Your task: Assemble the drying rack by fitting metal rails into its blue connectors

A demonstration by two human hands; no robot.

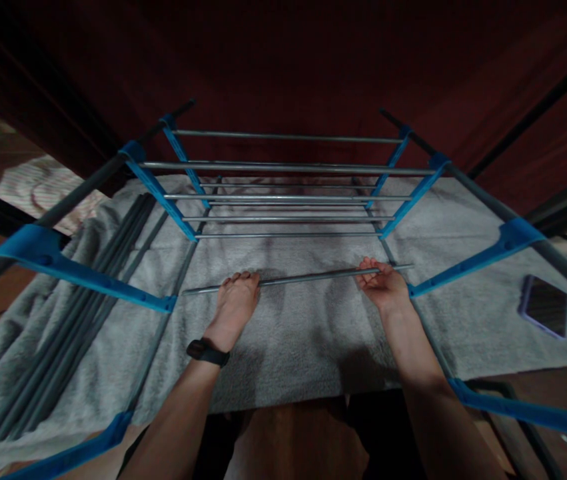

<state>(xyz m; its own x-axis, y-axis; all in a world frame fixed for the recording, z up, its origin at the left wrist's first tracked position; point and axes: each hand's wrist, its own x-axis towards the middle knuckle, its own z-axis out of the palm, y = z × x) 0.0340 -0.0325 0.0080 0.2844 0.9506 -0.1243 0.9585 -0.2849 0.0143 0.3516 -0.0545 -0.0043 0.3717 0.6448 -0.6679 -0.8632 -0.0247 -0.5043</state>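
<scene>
A thin grey metal rod (308, 277) lies crosswise between the two sides of a rack frame, just above a grey blanket. Near its left end my left hand (238, 293), palm down, is wrapped over it. My right hand (382, 283), palm turned up, has its fingers curled round the rod towards the right end. On either side stand blue plastic brackets, the left bracket (98, 277) and the right bracket (468, 267), joined to grey poles. The rod's left tip is close to the left bracket's lower end. Farther back, several rods (288, 168) span the rear blue brackets.
Several loose grey tubes (78, 320) lie on the blanket (293, 360) at the left. A phone (546, 305) rests on the blanket at the right. Behind the rack hangs a dark red cloth (283, 60). Striped fabric (43, 187) is bunched at the far left.
</scene>
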